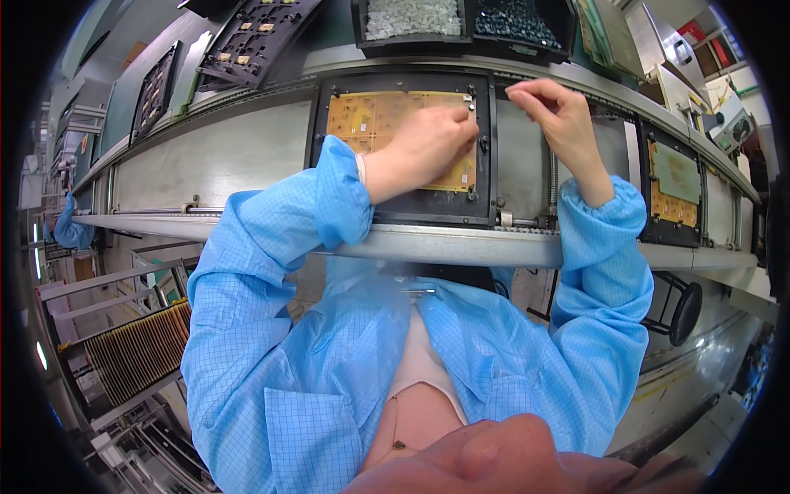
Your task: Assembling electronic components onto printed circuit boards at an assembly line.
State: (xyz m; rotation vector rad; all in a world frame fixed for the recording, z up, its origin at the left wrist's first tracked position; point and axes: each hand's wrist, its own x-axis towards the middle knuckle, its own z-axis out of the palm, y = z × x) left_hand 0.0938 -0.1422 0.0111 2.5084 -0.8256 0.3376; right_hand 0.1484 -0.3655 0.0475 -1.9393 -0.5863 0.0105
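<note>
An orange circuit board panel [352, 114] lies in a black carrier frame [487, 177] on the conveyor in front of me. Over the panel's right half reaches my left hand [424, 148], its fingers curled together at the right edge. Whatever the fingertips hold, if anything, is hidden. Just beyond them a small white part [467, 99] sits at the panel's far right corner. My right hand [558, 119] is raised to the right of the carrier, clear of the board. Its thumb and forefinger are bent together, and I cannot make out anything between them.
Past the conveyor stand a black bin of white parts [411, 18] and another of dark parts [522, 23]. Black trays [259, 41] lie at the far left. A second carrier with a board [675, 185] is on the right. The conveyor's near rail [444, 241] runs before me.
</note>
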